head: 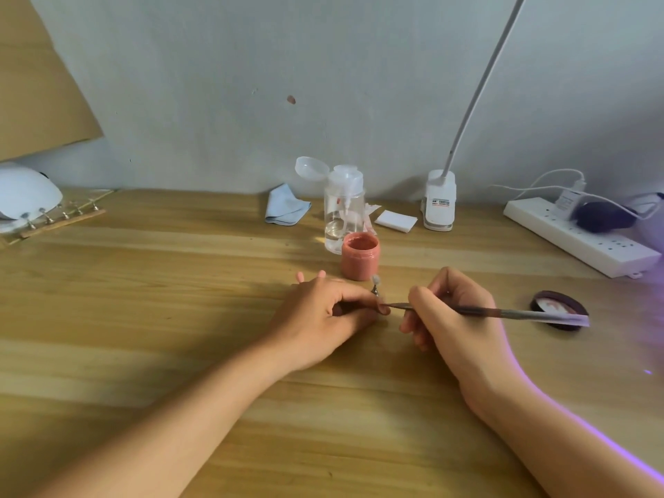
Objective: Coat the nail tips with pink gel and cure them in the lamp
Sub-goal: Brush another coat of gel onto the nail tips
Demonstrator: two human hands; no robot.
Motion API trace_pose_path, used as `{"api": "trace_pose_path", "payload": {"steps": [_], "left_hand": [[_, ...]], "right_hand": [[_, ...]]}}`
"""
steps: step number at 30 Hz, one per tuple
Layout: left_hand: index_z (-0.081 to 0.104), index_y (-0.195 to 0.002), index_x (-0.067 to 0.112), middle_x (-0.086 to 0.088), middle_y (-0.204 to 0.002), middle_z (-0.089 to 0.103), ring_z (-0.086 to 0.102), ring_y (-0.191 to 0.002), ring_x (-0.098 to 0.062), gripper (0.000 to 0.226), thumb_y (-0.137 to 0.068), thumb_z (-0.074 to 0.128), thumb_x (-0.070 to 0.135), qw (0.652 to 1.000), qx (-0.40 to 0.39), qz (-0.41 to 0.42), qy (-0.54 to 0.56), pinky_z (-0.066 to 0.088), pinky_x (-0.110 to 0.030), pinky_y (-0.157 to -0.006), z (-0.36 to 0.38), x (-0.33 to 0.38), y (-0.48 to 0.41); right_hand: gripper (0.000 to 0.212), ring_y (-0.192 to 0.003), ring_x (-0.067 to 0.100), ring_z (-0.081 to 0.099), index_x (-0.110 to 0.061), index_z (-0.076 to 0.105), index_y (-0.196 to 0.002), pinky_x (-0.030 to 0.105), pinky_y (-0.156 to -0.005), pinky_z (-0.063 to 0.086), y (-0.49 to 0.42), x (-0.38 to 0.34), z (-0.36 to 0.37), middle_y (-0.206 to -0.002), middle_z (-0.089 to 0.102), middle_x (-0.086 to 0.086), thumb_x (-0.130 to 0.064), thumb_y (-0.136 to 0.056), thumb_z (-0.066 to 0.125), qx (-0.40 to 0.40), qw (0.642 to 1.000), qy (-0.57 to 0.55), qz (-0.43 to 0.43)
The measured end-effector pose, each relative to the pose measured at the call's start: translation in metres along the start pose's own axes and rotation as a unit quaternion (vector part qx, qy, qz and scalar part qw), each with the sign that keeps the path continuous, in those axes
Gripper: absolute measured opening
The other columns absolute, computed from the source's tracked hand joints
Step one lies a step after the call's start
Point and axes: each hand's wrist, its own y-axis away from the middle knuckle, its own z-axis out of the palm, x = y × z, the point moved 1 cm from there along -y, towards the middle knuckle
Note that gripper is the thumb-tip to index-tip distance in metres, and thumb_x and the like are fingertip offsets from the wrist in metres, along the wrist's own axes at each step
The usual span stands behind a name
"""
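- Pinching a small metal stand between thumb and forefinger, the left hand (323,310) holds one nail tip (375,281) upright just in front of the open pink gel jar (360,257).
- Gripped pen-fashion in the right hand (452,310), the brush (503,312) reaches the left fingertips, below the tip.
- This tip looks pale, so coating seems barely begun. More tips wait on a strip (61,217) by the lamp (25,195), and curing remains.
- Both forearms lie along the table (179,282), converging at its centre.
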Motion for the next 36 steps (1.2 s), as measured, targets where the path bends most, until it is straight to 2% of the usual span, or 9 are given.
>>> {"api": "trace_pose_path", "payload": {"steps": [4, 9, 17, 20, 25, 28, 30, 33, 36], "left_hand": [[0.069, -0.082, 0.053, 0.033, -0.101, 0.07, 0.058, -0.104, 0.008, 0.028, -0.091, 0.069, 0.027, 1.0, 0.003, 0.002, 0.01, -0.024, -0.01, -0.103, -0.0002, 0.0005, -0.0005], [0.071, -0.085, 0.049, 0.038, -0.1, 0.068, 0.052, -0.109, 0.02, 0.025, -0.091, 0.069, 0.025, 1.0, -0.009, 0.005, 0.027, -0.021, -0.022, -0.109, 0.0021, -0.0027, -0.001], [0.072, -0.089, 0.049, 0.041, -0.1, 0.066, 0.047, -0.111, 0.024, 0.022, -0.091, 0.069, 0.027, 0.999, -0.007, 0.003, 0.035, -0.021, -0.025, -0.111, 0.0035, -0.0057, -0.0016], [0.07, -0.086, 0.052, 0.046, -0.096, 0.064, 0.043, -0.107, 0.031, 0.024, -0.091, 0.07, 0.028, 0.999, -0.005, 0.002, 0.035, -0.022, -0.023, -0.109, 0.0041, -0.0058, -0.0015], [0.07, -0.085, 0.05, 0.035, -0.097, 0.069, 0.054, -0.11, 0.014, 0.023, -0.091, 0.07, 0.028, 1.0, 0.004, 0.002, 0.029, -0.021, -0.026, -0.113, 0.0028, -0.0034, -0.0007], [0.07, -0.084, 0.05, 0.031, -0.092, 0.07, 0.056, -0.108, 0.009, 0.023, -0.09, 0.07, 0.028, 1.0, 0.013, 0.002, 0.027, -0.026, -0.014, -0.106, 0.0025, -0.0012, -0.0004], [0.074, -0.088, 0.045, 0.025, -0.098, 0.072, 0.056, -0.107, 0.007, 0.019, -0.09, 0.07, 0.026, 0.999, 0.014, 0.002, 0.03, -0.027, -0.007, -0.099, 0.0016, -0.0006, 0.0005], [0.075, -0.09, 0.043, 0.033, -0.098, 0.069, 0.053, -0.111, 0.012, 0.016, -0.09, 0.07, 0.027, 0.999, 0.01, -0.007, 0.038, -0.026, -0.016, -0.105, 0.0009, 0.0, 0.0008], [0.072, -0.085, 0.048, 0.03, -0.086, 0.068, 0.059, -0.099, 0.003, 0.021, -0.089, 0.072, 0.028, 0.999, 0.013, -0.005, 0.032, -0.023, -0.019, -0.109, 0.0014, 0.0007, 0.0007]], "right_hand": [[0.018, -0.043, 0.012, 0.052, -0.011, 0.047, -0.067, 0.019, -0.044, 0.043, 0.0002, 0.0004, -0.0012, -0.058, 0.068, 0.011, -0.006, -0.081, 0.057, 0.008, 1.0, 0.0, 0.003], [0.018, -0.044, 0.01, 0.053, -0.009, 0.047, -0.068, 0.016, -0.045, 0.044, 0.0003, -0.0011, 0.0, -0.06, 0.069, 0.012, -0.006, -0.083, 0.057, 0.013, 1.0, -0.023, 0.004], [0.021, -0.042, 0.011, 0.051, -0.01, 0.045, -0.067, 0.017, -0.044, 0.043, 0.0007, -0.0035, -0.0001, -0.059, 0.069, 0.012, -0.004, -0.084, 0.056, 0.008, 1.0, -0.025, 0.005], [0.022, -0.04, 0.011, 0.049, -0.009, 0.045, -0.065, 0.017, -0.042, 0.041, 0.0008, -0.0032, 0.0, -0.054, 0.065, 0.012, -0.002, -0.083, 0.055, 0.003, 0.999, -0.035, 0.01], [0.021, -0.042, 0.011, 0.051, -0.009, 0.046, -0.067, 0.017, -0.043, 0.042, 0.0013, -0.0023, -0.0005, -0.055, 0.066, 0.012, -0.002, -0.084, 0.056, -0.002, 0.999, -0.034, 0.0], [0.021, -0.042, 0.011, 0.049, -0.009, 0.045, -0.066, 0.018, -0.042, 0.041, 0.002, -0.0016, -0.0019, -0.052, 0.062, 0.011, -0.001, -0.082, 0.055, 0.002, 0.999, -0.041, -0.003], [0.022, -0.043, 0.012, 0.05, -0.009, 0.046, -0.069, 0.018, -0.044, 0.041, 0.0027, -0.0015, -0.0026, -0.055, 0.065, 0.011, -0.003, -0.086, 0.058, 0.006, 0.999, -0.041, -0.015], [0.024, -0.043, 0.013, 0.048, -0.008, 0.045, -0.069, 0.019, -0.045, 0.04, 0.002, -0.0018, -0.0004, -0.055, 0.063, 0.011, -0.003, -0.087, 0.06, -0.009, 0.999, -0.021, -0.022], [0.024, -0.042, 0.012, 0.044, -0.01, 0.044, -0.064, 0.019, -0.042, 0.037, -0.0001, -0.0003, -0.0015, -0.049, 0.057, 0.009, 0.002, -0.081, 0.056, 0.011, 0.999, -0.036, -0.013]]}}
